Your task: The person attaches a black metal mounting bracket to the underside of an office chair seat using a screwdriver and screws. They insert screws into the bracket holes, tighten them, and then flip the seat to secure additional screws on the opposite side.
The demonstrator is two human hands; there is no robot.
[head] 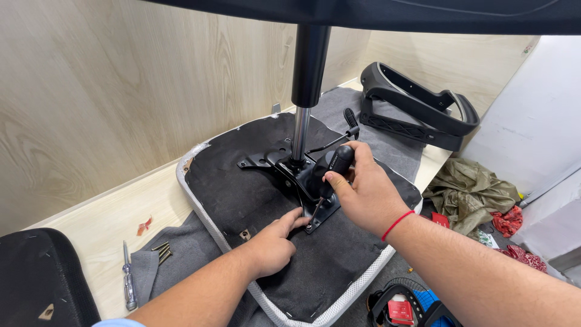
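Head cam, looking down: the right hand (363, 191) is wrapped around the black handle of a screwdriver (330, 175), and the tool's long axis runs from the handle at upper right down and left to the tip, which lands on the lower corner of the black metal mechanism plate (284, 166) bolted to the underside of an upturned seat (242, 194). So the screw spot sits just below and left of the gripping hand, right at the shaft's end. The left hand (272, 245) is the nearer one to that corner; it lies loosely curled on the seat's black fabric, holding nothing, index finger stretched out to the plate edge beside the tip. A gas lift column (305, 91) stands straight up from the plate. The seat rests on grey cloth (181, 248) over a light wood bench (115, 218) boxed in by wood-grain panels. Off to the left lie a spare screwdriver (128, 281) and a few loose screws (162, 251); black armrests (417, 106) sit at the back right, well apart from the hands.
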